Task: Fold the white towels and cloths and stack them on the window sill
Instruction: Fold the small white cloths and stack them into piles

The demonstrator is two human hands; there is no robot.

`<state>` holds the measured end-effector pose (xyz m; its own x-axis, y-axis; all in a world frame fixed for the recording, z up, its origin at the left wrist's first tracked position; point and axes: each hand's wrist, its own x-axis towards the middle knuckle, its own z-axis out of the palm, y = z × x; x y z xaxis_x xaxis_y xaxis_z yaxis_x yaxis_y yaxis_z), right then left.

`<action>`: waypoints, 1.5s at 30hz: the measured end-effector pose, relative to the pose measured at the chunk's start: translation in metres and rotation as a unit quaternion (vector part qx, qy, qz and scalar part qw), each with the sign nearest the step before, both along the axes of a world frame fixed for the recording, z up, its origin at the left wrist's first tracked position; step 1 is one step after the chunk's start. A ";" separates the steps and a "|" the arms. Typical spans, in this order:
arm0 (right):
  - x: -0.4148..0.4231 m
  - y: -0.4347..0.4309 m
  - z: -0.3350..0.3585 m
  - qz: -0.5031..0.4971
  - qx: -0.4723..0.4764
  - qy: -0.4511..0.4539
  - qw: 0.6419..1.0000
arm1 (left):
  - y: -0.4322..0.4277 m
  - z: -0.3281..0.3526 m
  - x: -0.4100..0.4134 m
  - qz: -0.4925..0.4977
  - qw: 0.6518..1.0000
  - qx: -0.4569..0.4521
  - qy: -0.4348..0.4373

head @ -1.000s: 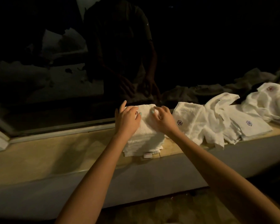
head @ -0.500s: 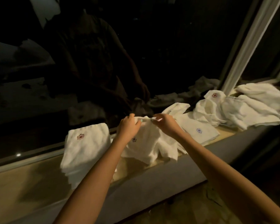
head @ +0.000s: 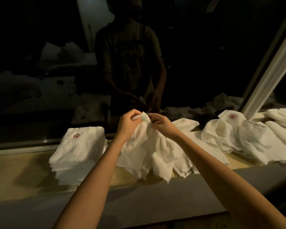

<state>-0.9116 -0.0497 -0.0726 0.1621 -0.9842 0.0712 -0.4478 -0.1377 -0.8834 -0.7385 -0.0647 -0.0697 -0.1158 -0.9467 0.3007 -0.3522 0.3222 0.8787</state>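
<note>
Both hands were raised and close together over the sill. The left hand [head: 128, 123] pinched the top edge of a white cloth [head: 144, 154], thumb curled over the fabric. The right hand [head: 162, 123] pinched the same edge just beside it, its fingertips almost meeting the left's. The cloth hung crumpled from that grip. Its lower part draped onto the window sill [head: 23, 176], and one corner dangled past the sill's front edge.

A folded stack [head: 78, 154] sat on the sill just left of the held cloth, squared up, with a red flower emblem [head: 76, 136] on the top piece. A flat labelled cloth [head: 186, 166] lay partly under the hanging one, on its right.

Further right, an unfolded pile [head: 246, 141] of white towels was heaped along the sill, with a second red emblem [head: 231, 116] showing near its top. Behind everything, the dark window glass [head: 40, 30] carried a dim reflection of the person. A pale window frame [head: 271, 66] slanted up at the far right.
</note>
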 end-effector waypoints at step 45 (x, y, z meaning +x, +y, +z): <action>-0.118 0.055 0.227 -0.112 -0.029 0.049 0.992 | -0.031 0.225 -0.064 -0.340 0.935 -0.083 -0.053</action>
<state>-1.0299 0.0050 0.1541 -0.0505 -0.9910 0.1243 -0.5555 -0.0756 -0.8281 -0.8028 -0.0962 0.1552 -0.7115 -0.5844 0.3901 -0.0986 0.6328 0.7680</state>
